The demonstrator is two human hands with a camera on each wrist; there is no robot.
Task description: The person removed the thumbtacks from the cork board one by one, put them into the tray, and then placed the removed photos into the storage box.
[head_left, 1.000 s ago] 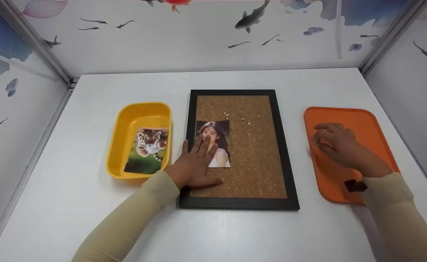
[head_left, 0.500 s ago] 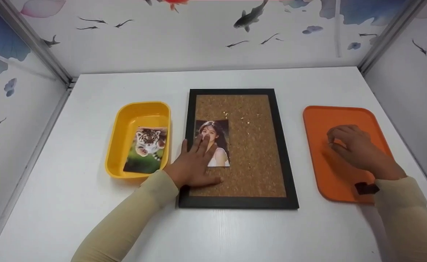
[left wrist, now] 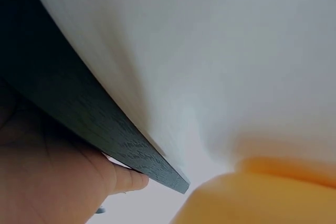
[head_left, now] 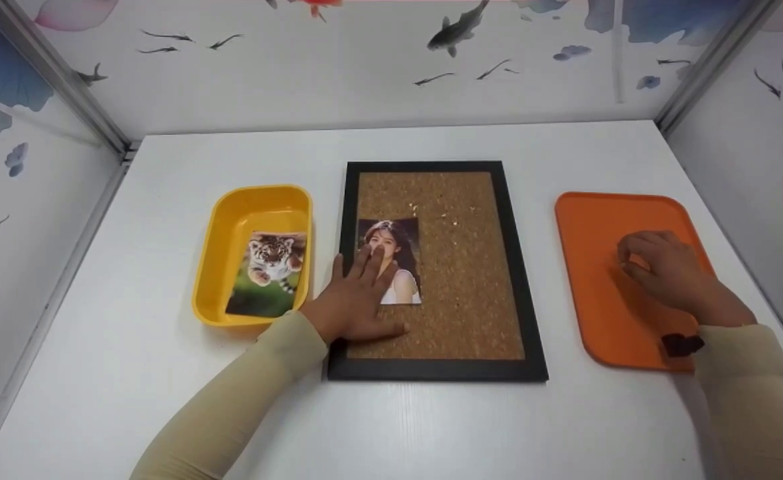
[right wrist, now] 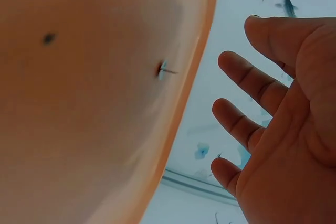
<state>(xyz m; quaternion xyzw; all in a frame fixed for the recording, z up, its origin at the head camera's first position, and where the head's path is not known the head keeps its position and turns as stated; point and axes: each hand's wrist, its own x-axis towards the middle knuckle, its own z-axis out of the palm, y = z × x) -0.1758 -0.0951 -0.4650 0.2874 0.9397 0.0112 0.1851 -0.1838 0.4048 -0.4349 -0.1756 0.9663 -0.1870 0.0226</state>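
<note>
My left hand (head_left: 358, 303) lies spread over the lower left of a portrait photo (head_left: 403, 288), fingers straight. That photo sits on a cork board (head_left: 465, 280) with a black frame; in the left wrist view the hand (left wrist: 58, 174) rests against the frame's edge (left wrist: 105, 124). My right hand (head_left: 671, 270) is over an orange tray (head_left: 585, 227), its fingers loosely bent and thumb near the index finger. In the right wrist view, the hand (right wrist: 294, 114) shows nothing plainly held. A small pin (right wrist: 162, 70) and a blurred dark speck (right wrist: 49, 39) are on the tray.
Left of the board stands a yellow bin (head_left: 221, 267) holding a tiger photo (head_left: 268, 277). A few shiny bits (head_left: 455, 223) are on the upper cork. Patterned white walls (head_left: 338, 73) enclose the white table (head_left: 418, 427) at back and sides.
My right hand has moved right and slightly nearer over the orange tray, and its thumb and index finger have drawn closer together. The left hand and photo have stayed put.
</note>
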